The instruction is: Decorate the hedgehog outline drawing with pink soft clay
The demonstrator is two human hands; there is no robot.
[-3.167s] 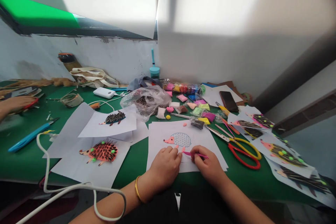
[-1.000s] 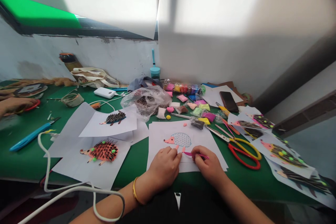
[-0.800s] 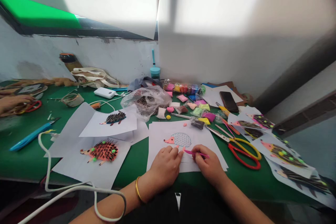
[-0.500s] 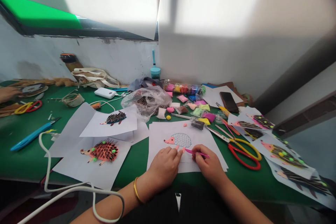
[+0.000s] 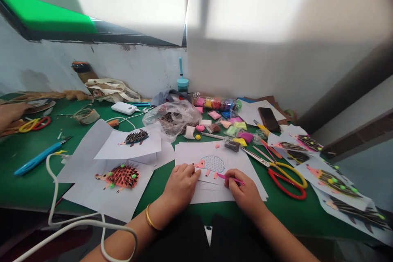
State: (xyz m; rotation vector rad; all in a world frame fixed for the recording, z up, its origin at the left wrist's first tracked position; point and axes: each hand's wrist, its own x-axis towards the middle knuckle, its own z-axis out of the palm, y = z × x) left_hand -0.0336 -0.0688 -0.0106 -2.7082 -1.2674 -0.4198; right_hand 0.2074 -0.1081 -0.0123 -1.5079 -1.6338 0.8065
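Note:
A white sheet with a printed hedgehog, pink at the head and feet, lies on the green table in front of me. My left hand rests on the sheet just left of the hedgehog's head, fingers curled and pressing the paper. My right hand pinches a thin pink tool whose tip touches the hedgehog's feet.
Red and yellow scissors lie right of the sheet. Finished hedgehog pictures sit left and right. Clay packets, a plastic bag, a phone and a power bank lie behind. Another person's hand is at far left. A white cable trails off the front edge.
My left hand has slid left along the sheet, away from the hedgehog's feet. The right hand keeps the pink tool in place. The other person's hand at far left let go of its scissors.

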